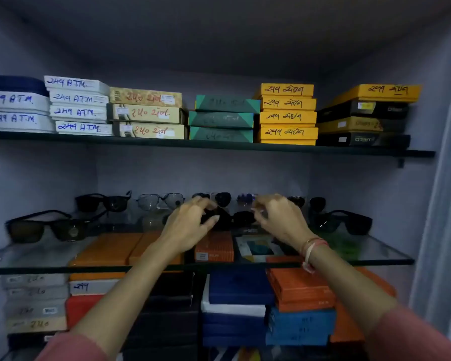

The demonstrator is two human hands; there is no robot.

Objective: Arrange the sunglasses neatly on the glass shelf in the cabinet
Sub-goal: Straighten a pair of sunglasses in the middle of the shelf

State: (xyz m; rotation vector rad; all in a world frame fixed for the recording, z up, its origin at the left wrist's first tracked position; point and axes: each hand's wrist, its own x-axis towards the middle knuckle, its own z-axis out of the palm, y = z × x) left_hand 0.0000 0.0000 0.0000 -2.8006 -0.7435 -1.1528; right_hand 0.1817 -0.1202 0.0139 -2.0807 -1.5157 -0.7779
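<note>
On the glass shelf (380, 252) several sunglasses stand in two rows. My left hand (190, 225) and my right hand (279, 220) hold a black pair (229, 219) between them at the shelf's middle, each at one end of the frame. A brown-lensed black pair (44, 229) sits at front left and a black pair (343, 222) at front right. Along the back stand a black pair (103, 201), a clear-lensed aviator pair (160, 201), a dark pair (220, 198), a bluish pair (246, 198) partly hidden by my right hand, and another dark pair (307, 202).
The upper shelf (214, 145) carries stacks of labelled white, beige, green, yellow and black boxes. Below the glass, orange, blue, grey and black boxes (300, 290) are piled. The cabinet's side walls close in left and right; a grey door edge (443, 204) stands at right.
</note>
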